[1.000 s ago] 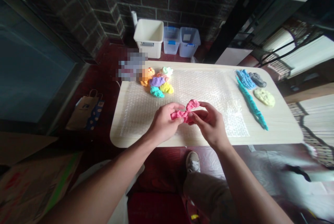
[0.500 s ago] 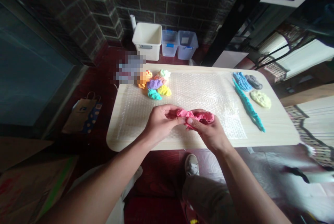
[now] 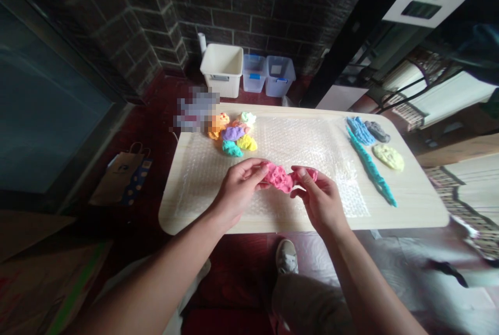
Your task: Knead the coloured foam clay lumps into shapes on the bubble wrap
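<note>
A lumpy strip of pink modelling clay (image 3: 279,177) is held in the air over the near part of the table. My left hand (image 3: 241,187) pinches its left end between thumb and fingers. The right end is gripped by my right hand (image 3: 319,194), its thumb on top. Under the clay, bubble wrap (image 3: 300,140) covers much of the pale table (image 3: 421,205). At the back left lie clay lumps: orange (image 3: 215,131), purple (image 3: 233,133), yellow (image 3: 247,142), teal (image 3: 232,149) and pale green (image 3: 247,118).
On the table's right are a long teal clay roll (image 3: 372,168), blue clay (image 3: 360,131), grey clay (image 3: 377,131) and pale yellow clay (image 3: 389,157). Behind the table stand a white bin (image 3: 221,72) and two clear boxes (image 3: 279,77). A paper bag (image 3: 120,171) is on the floor at left.
The pink clay was bunched and bent between my hands; now it is stretched out in a flatter strip. My hands have moved slightly apart, and the camera view has shifted.
</note>
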`<state>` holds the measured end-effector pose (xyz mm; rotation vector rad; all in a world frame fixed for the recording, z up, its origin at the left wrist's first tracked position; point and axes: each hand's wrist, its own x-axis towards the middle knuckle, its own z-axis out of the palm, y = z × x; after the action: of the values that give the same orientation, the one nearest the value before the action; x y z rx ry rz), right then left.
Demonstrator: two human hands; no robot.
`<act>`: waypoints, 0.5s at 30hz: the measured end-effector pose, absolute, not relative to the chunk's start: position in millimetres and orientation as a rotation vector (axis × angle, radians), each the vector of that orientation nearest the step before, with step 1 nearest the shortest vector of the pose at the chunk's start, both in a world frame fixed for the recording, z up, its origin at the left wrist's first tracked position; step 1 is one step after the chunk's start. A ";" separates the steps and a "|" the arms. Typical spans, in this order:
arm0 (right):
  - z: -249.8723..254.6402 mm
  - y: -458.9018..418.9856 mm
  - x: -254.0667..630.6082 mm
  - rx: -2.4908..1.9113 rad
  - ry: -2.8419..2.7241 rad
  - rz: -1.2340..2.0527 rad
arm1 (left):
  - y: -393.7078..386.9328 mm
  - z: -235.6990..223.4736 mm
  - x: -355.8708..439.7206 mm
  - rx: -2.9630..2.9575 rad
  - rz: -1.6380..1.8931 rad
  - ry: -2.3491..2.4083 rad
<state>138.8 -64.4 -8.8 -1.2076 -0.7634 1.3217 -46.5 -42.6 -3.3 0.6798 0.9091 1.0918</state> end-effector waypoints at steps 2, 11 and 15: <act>-8.0 -63.8 138.4 -1.162 -0.693 1.368 | -42.9 -2.9 -46.1 0.640 1.096 0.909; -8.8 -65.3 132.5 -1.056 -0.535 1.460 | -49.8 -0.3 -41.0 0.712 0.964 0.954; -8.7 -63.9 132.9 -1.058 -0.567 1.448 | -54.6 -0.4 -38.1 0.721 0.931 0.906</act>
<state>132.9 -63.9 -8.7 -1.0578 -0.5666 1.4483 -38.1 -54.6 -0.4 0.7210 0.9062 0.9309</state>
